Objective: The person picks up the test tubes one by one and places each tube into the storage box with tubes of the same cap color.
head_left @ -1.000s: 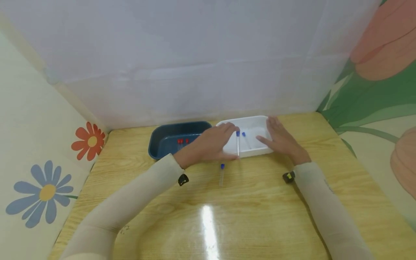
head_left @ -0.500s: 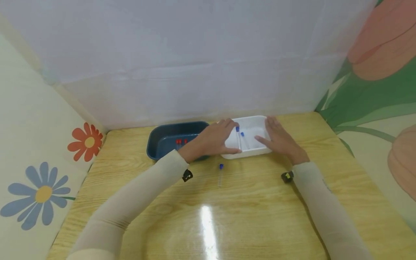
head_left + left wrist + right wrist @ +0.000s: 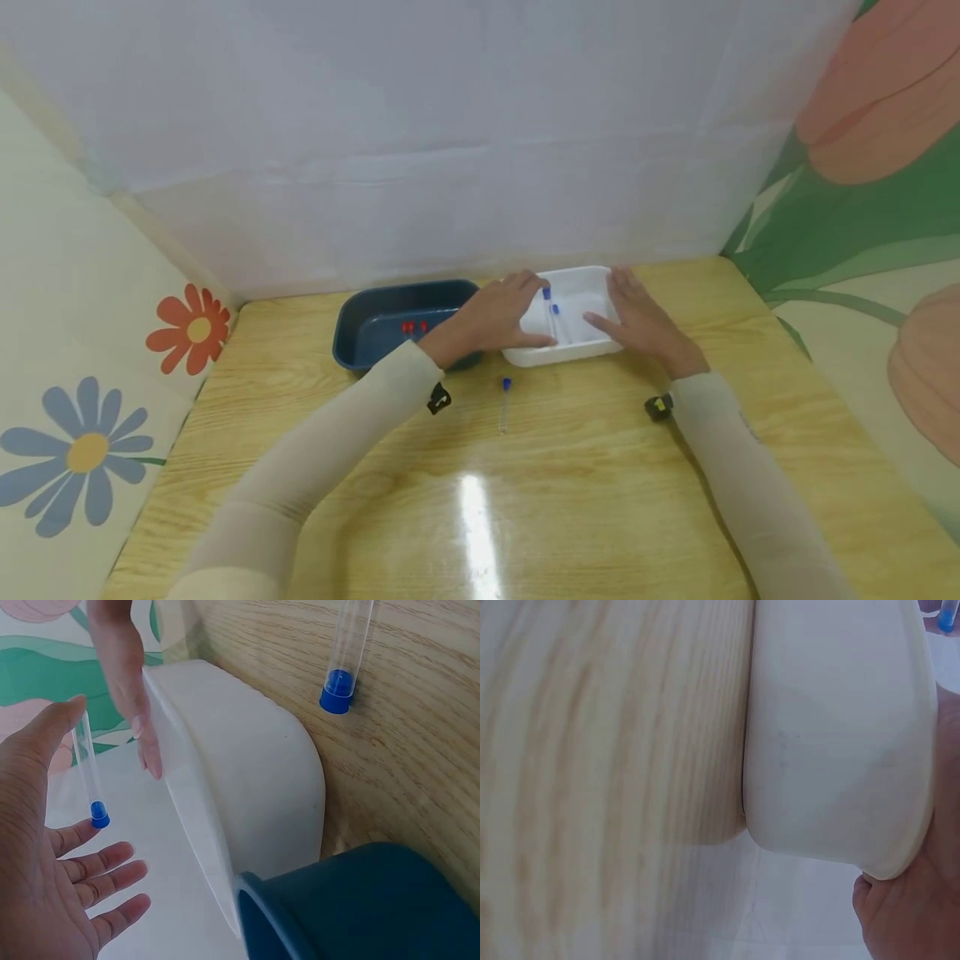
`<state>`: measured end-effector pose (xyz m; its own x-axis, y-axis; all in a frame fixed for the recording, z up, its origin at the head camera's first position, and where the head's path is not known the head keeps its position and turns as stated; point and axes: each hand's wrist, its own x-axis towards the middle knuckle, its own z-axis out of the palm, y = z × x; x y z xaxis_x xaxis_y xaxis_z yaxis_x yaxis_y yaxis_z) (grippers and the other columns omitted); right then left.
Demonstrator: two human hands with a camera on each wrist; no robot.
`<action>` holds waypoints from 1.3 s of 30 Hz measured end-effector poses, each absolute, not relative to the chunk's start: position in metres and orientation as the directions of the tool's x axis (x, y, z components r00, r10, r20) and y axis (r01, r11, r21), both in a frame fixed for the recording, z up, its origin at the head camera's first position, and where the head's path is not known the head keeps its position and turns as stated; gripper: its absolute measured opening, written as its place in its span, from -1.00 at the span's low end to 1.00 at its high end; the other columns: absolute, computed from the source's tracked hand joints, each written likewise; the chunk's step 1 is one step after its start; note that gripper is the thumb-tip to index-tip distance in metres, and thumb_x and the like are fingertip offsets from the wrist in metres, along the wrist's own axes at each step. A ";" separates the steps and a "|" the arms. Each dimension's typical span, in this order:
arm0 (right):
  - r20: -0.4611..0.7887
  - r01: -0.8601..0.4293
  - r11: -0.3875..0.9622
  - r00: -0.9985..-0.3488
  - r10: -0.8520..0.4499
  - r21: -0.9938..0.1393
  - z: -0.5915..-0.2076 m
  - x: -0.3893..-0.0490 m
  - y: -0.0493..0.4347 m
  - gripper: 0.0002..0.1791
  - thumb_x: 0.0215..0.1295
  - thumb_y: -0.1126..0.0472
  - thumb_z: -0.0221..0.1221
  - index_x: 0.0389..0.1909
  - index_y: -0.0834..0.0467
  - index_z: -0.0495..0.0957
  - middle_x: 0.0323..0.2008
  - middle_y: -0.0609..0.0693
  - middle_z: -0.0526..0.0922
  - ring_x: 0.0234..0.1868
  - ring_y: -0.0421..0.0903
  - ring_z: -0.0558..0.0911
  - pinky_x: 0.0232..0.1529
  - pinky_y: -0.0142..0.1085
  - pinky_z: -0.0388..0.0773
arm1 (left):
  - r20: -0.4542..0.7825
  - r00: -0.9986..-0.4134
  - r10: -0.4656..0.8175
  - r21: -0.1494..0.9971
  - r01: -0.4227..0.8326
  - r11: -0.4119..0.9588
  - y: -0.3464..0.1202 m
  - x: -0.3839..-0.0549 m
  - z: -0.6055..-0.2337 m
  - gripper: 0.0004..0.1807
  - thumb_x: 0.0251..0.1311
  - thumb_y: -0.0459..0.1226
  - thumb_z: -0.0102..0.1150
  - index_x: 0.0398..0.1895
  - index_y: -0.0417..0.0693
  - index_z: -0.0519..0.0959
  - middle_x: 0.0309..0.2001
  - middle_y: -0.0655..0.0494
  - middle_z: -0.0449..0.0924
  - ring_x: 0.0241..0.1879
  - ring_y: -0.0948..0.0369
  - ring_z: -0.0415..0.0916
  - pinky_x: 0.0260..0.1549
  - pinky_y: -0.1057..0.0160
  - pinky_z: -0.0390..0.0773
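Observation:
My left hand (image 3: 501,315) is over the left part of a white tray (image 3: 567,353). Thumb and index finger pinch a clear test tube (image 3: 86,761) with a blue cap by its two ends; the other fingers are spread. Below it, inside the tray, lies another blue-capped test tube (image 3: 561,324). My right hand (image 3: 645,323) rests at the tray's right rim, fingers extended along that side and thumb reaching over the inside. A further blue-capped tube (image 3: 505,406) lies on the table just in front of the tray, also showing in the left wrist view.
A dark blue tray (image 3: 348,321) stands left of the white one, holding several red-capped tubes (image 3: 408,327); my left forearm partly covers it. The wooden table (image 3: 570,492) meets a white cloth backdrop (image 3: 420,217) close behind both trays. Painted walls flank the table.
My left hand has carried its tube slightly away from me, from over the front rim to above the tray's inside. The right hand stays at the rim. The head view has shifted slightly.

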<state>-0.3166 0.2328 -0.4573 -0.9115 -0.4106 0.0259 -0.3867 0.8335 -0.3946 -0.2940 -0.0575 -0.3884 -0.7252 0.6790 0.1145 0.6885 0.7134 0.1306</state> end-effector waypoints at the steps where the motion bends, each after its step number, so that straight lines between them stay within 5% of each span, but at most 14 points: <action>1: 0.029 -0.388 0.834 -0.912 -0.410 -0.393 -0.458 -0.317 0.233 0.10 0.47 -0.45 -0.21 0.59 0.27 -0.39 0.59 0.08 -0.53 0.60 0.03 -0.46 0.55 0.01 -0.39 | 0.114 -0.726 0.678 0.138 0.687 0.713 -0.057 -0.295 -0.389 0.05 0.15 0.43 0.13 0.48 -0.10 0.26 0.35 -0.05 0.36 0.20 0.03 0.44 0.18 -0.01 0.51; 39: 0.018 -0.365 0.848 -0.921 -0.388 -0.384 -0.455 -0.311 0.234 0.11 0.44 -0.50 -0.24 0.60 0.22 -0.42 0.58 0.05 -0.54 0.60 -0.01 -0.47 0.56 0.00 -0.38 | 0.045 -0.757 0.652 0.175 0.649 0.741 -0.045 -0.316 -0.415 0.02 0.19 0.39 0.15 0.50 -0.10 0.25 0.38 -0.06 0.39 0.31 0.03 0.39 0.36 0.02 0.34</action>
